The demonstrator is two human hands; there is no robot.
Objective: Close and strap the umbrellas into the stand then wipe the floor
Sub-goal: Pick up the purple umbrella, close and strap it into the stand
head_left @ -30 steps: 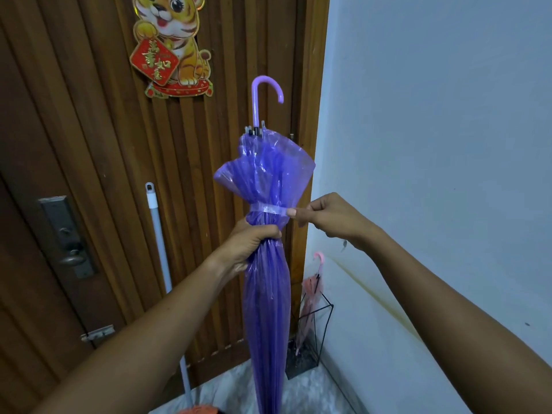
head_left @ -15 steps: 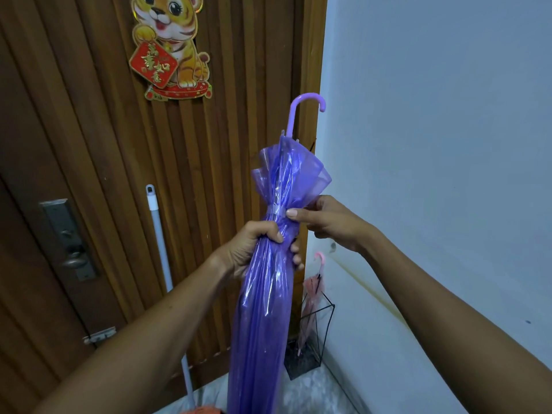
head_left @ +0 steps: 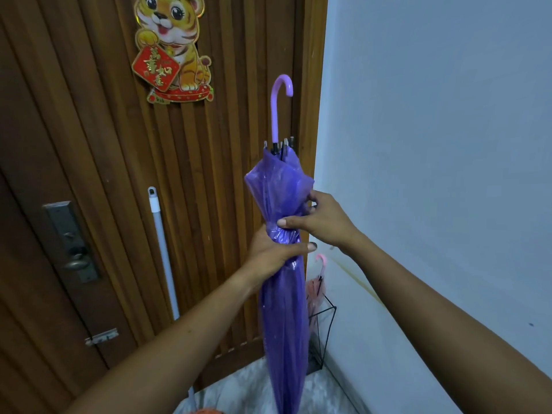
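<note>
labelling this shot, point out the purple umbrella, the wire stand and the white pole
purple umbrella point(head_left: 283, 318), head view, folded canopy
wire stand point(head_left: 315, 358), head view, dark base
white pole point(head_left: 163, 249), head view, shaft

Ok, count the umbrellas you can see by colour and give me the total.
purple umbrella: 1
pink umbrella: 1
Total: 2

- Cartoon tiger decoration stuck high on the slatted wooden door.
- Metal lock plate with a knob, at the door's left.
- Pale wall to the right.
</note>
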